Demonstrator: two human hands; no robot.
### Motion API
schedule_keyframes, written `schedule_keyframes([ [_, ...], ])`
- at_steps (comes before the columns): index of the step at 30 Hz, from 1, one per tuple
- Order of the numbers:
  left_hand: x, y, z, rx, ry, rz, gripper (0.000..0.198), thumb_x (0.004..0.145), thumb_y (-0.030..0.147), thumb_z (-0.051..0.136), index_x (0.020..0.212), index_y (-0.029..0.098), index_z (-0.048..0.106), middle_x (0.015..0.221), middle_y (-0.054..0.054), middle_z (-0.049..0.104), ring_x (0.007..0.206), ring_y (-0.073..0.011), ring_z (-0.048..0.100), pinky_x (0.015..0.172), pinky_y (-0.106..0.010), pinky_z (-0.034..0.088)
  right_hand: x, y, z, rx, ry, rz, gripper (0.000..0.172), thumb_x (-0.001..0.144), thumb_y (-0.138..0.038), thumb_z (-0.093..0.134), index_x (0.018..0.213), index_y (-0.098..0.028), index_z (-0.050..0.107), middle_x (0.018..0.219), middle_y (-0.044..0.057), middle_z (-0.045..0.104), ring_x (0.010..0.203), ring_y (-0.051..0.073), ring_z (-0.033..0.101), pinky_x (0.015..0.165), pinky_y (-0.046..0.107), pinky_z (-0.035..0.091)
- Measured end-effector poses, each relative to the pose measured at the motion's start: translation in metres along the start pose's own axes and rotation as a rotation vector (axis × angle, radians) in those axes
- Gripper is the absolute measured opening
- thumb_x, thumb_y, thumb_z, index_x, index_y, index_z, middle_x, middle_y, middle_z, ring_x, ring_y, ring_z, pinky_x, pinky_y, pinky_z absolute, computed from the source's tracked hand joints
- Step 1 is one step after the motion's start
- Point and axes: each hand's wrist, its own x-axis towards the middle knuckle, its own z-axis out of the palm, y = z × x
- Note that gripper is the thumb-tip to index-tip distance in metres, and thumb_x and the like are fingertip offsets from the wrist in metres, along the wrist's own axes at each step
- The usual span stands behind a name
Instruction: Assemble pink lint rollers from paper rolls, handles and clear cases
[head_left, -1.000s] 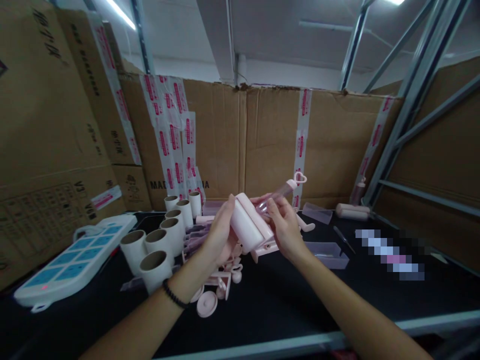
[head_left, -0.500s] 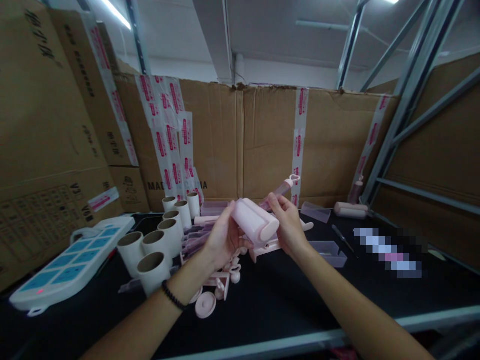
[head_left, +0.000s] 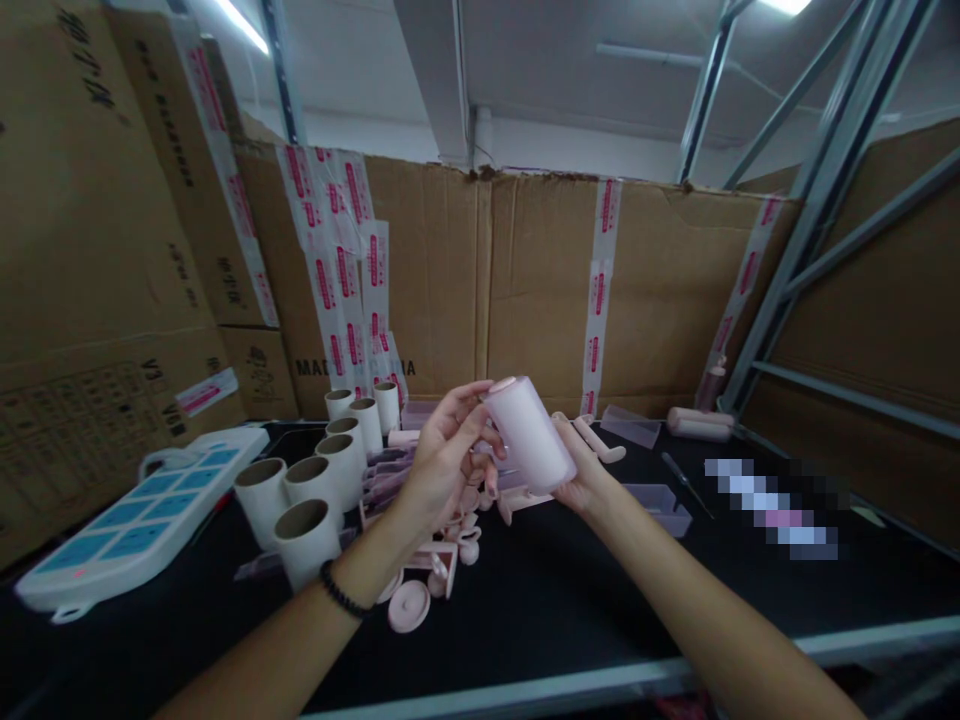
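A pale pink, rounded plastic container (head_left: 531, 438) is held up, tilted, above the middle of the table. My right hand (head_left: 583, 462) grips it from behind and below; most of those fingers are hidden by the container. At its upper left end, my left hand (head_left: 450, 450) has curled fingers and fingertips against the edge and side. Below my hands lie small pink plastic parts: a round disc (head_left: 409, 606), a ringed piece (head_left: 469, 545) and a bracket-like piece (head_left: 519, 503). Clear purple-tinted pieces (head_left: 386, 480) lie left of my left hand.
White cardboard tubes (head_left: 306, 545) stand at left, beside a white power strip (head_left: 142, 510). At right are a clear tray (head_left: 660, 508), a screwdriver (head_left: 686, 483) and a finished-looking pink container (head_left: 700, 424). Cardboard walls (head_left: 540, 290) enclose the back and sides.
The container has been turned more upright and moved slightly right. My right hand has shifted behind it; the clear stick with a looped end that it held is out of sight.
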Motion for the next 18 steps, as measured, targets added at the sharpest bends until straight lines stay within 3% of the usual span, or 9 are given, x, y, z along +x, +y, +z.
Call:
schedule_keyframes([
  [3,-0.001,0.000,0.001,0.008,-0.005,0.022,0.044,0.087,0.037,0.077,0.123,0.020,0.060,0.081,-0.001,0.064,0.050,-0.0099,0.059,0.036,-0.019,0.049,-0.007,-0.005,0.007,0.007,-0.068,0.181,0.030,0.083,-0.049,0.072,0.082,-0.019,0.070,0.070,0.005,0.074,0.068,0.026,0.075,0.061,0.036,0.064],
  [8,-0.002,0.000,0.002,0.000,0.028,0.042,0.040,0.086,0.035,0.076,0.121,0.020,0.062,0.090,-0.003,0.064,0.060,-0.0119,0.062,0.046,-0.024,0.059,-0.003,-0.005,0.009,-0.020,0.030,0.122,0.033,0.080,-0.050,0.076,0.085,-0.018,0.067,0.066,0.002,0.072,0.053,0.019,0.066,0.050,0.030,0.057],
  [10,-0.001,-0.001,0.001,0.024,0.051,0.070,0.038,0.085,0.035,0.077,0.119,0.020,0.065,0.102,-0.005,0.066,0.068,-0.0128,0.064,0.053,-0.027,0.062,-0.001,-0.006,0.009,-0.019,0.142,-0.023,0.035,0.079,-0.050,0.078,0.091,-0.020,0.064,0.069,0.000,0.072,0.052,0.016,0.065,0.049,0.026,0.055],
  [13,0.002,-0.005,-0.001,0.102,0.052,0.112,0.040,0.084,0.035,0.078,0.121,0.021,0.068,0.118,-0.009,0.066,0.088,-0.0185,0.067,0.059,-0.026,0.063,-0.003,-0.010,0.012,-0.054,0.303,-0.340,0.037,0.081,-0.046,0.079,0.104,-0.024,0.059,0.082,-0.001,0.076,0.066,0.015,0.071,0.062,0.025,0.058],
  [18,0.005,-0.011,-0.003,0.113,0.014,0.097,0.060,0.078,0.025,0.083,0.134,0.020,0.062,0.130,-0.012,0.065,0.112,-0.0253,0.065,0.084,-0.034,0.061,-0.017,-0.014,0.020,-0.289,0.253,-0.750,0.029,0.094,-0.035,0.068,0.116,-0.030,0.050,0.107,0.003,0.078,0.099,0.019,0.076,0.095,0.039,0.058],
])
